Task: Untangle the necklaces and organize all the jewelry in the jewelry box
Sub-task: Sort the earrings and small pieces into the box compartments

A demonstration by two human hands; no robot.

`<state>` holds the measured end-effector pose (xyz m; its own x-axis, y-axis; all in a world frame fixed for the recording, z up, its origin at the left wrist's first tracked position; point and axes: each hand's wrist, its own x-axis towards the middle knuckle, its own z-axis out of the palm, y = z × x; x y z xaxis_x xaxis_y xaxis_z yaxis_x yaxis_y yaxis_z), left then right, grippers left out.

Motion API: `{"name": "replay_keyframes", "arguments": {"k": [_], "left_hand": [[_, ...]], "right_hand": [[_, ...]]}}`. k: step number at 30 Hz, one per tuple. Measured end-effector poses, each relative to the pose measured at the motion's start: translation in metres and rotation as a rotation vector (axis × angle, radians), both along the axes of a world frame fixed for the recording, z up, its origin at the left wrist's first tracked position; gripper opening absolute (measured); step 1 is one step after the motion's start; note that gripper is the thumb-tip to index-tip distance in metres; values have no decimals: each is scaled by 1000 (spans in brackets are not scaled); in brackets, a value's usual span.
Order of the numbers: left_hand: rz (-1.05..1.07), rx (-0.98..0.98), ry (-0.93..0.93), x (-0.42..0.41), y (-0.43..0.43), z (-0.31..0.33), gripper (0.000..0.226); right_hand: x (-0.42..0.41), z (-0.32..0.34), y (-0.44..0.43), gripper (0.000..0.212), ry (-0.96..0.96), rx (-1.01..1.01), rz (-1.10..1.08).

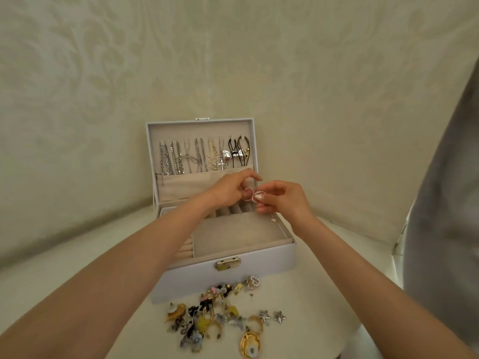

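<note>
Head camera view, looking down at a white bench [298,294]. A white jewelry box [233,278] stands open in the middle. Its upright lid holds a row of hanging necklaces [202,156], silver, gold and black. Both hands meet above the box's rear compartments. The left hand [228,190] and the right hand [282,198] each pinch small pink-stoned hoops [252,196] at the fingertips; whether the hoops are linked cannot be told. On the bench just in front of the box lies a pile of loose jewelry [215,317], with two silver stars [272,316] and a gold pendant [250,343] nearby. Grey fabric [445,203] fills the right edge.
</note>
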<state>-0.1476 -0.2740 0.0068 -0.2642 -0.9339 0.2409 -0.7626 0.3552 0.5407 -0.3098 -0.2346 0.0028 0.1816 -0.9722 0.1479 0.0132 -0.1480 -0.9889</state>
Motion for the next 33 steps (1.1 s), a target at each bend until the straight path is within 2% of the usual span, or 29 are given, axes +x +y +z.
{"name": "replay_keyframes", "arguments": {"k": [3,6,8,11,16,20,26,33], "left_hand": [[33,25,68,-1,1,1,20],[114,18,189,-1,3,2,12],[155,-21,212,2,3,2,17],[164,-6,177,7,2,0,24],[111,-33,21,7,2,1,22],[41,-18,-269,2,3,8,19],[-6,-92,-500,-3,5,14,23],[-77,-161,-528,-1,2,13,22]], "right_hand": [[5,0,-5,14,112,-4,-23],[12,1,-10,17,407,-136,-148],[17,2,-10,16,579,-178,-224],[24,3,-10,13,712,-151,-273],[32,-2,-15,19,800,-143,-308],[35,-7,-17,28,917,-196,-323],[35,-7,-11,23,942,-259,-294],[29,-1,-8,20,896,-250,-263]]}}
